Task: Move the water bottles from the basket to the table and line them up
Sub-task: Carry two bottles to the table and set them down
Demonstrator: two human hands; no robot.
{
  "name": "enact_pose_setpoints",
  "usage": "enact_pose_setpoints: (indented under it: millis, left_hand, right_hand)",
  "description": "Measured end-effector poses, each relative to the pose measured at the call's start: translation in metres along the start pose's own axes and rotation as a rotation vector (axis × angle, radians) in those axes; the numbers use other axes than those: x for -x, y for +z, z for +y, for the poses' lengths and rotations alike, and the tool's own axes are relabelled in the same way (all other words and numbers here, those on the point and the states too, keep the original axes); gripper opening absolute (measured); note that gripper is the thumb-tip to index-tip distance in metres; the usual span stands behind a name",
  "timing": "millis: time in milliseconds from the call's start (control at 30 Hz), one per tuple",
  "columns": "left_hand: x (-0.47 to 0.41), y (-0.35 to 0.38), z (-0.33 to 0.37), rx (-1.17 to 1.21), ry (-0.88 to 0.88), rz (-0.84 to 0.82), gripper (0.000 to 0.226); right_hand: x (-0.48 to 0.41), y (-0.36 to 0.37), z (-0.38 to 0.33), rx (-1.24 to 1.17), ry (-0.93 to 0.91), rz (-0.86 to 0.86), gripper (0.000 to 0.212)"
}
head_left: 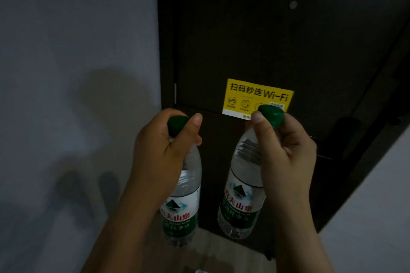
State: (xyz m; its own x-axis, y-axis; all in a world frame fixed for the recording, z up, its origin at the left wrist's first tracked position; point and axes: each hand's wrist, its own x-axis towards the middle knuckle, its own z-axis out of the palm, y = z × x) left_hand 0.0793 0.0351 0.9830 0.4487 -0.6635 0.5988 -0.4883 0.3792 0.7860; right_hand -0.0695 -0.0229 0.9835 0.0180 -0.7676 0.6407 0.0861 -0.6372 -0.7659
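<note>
left hand (164, 150) and right hand (286, 153) each grip a bottle neck, left bottle (182, 204) and right bottle (241, 197) hanging in mid-air; basket and table unseen. carry upright, apart; set down bases first.

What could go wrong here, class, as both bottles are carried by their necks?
1. The left hand and right hand pinch only near the caps, so the left bottle or right bottle might slip.
2. The bottles hang close together and could knock.
3. Dim light may hamper lining up.
</note>
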Motion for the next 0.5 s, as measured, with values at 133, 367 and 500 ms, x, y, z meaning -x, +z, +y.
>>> enact_pose_setpoints:
  millis: [133,367,500]
  left_hand:
    - [0.001,0.006,-0.001,-0.117,-0.054,0.143,0.033]
    - [0.012,0.010,0.011,-0.375,-0.107,0.422,0.036]
    - [0.043,-0.008,0.030,-0.483,-0.123,0.627,0.035]
  right_hand:
    - [-0.019,0.010,0.015,-0.116,-0.005,-0.125,0.015]
    - [-0.045,0.037,0.037,-0.404,0.042,-0.395,0.022]
    - [-0.028,0.064,0.032,-0.516,0.050,-0.581,0.018]
